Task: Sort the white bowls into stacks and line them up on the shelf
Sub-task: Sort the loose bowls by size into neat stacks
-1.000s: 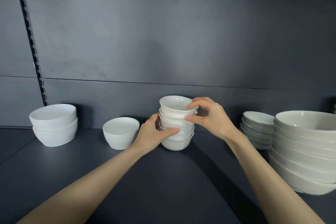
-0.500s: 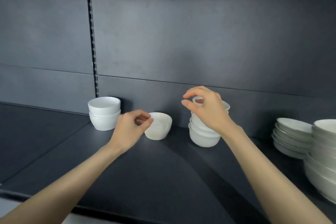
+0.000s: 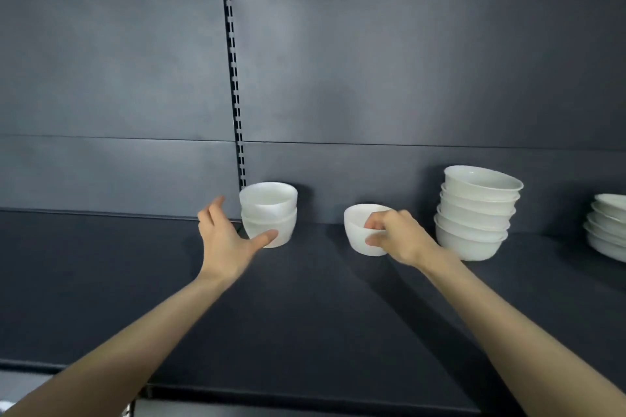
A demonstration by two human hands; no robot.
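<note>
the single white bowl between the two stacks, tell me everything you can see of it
The single bowl is small, plain white and smooth, ceramic by its look, with a rounded wall and an open rim. It sits upright on the dark shelf, apart from the two-bowl stack on its left and the taller stack on its right. The right hand grips its right side, fingers over the rim.

No readable text, labels, brands or numbers anywhere. White bowls (image 3: 477,213) are plain, no print showing. Shelf (image 3: 305,298) and back panel (image 3: 406,61) are bare dark grey, no signs or tags.
</note>
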